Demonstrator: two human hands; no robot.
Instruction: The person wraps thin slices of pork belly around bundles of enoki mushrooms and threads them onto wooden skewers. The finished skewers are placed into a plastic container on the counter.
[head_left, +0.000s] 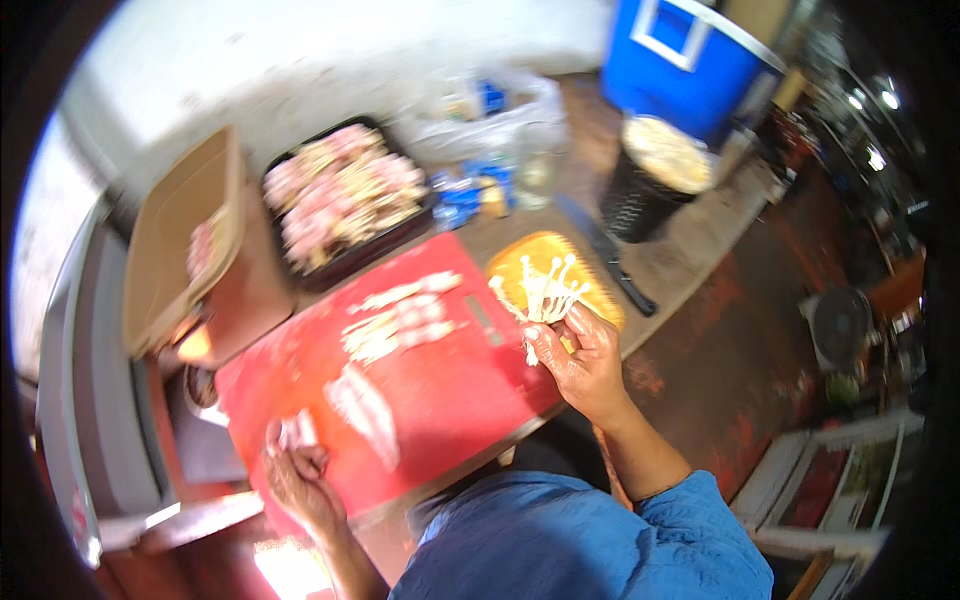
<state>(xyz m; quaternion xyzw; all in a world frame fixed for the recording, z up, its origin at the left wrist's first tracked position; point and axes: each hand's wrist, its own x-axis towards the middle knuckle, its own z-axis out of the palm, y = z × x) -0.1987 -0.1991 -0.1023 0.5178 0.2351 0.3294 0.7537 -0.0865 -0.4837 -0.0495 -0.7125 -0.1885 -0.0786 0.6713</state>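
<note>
My right hand (585, 360) pinches a small bunch of enoki mushrooms (551, 289), caps pointing away from me, over the right end of a red cutting board (442, 405). At the board's lower left, my left hand (296, 465) has curled fingers beside a pale pink piece of meat (298, 430); whether it grips the meat is unclear. A thin strip of meat (364, 412) lies flat mid-board. Above it rest several meat-wrapped mushroom rolls (405, 322). Behind my right hand lies a yellow-orange tray or mat (536, 251), partly hidden.
A black tray (360, 266) heaped with rolls stands behind the board, beside a brown plastic bin (236, 195). Farther right are a knife (626, 281), a black basket (637, 202) with pale contents, plastic bags (525, 124), a glass jar (535, 180) and a blue cooler (667, 75).
</note>
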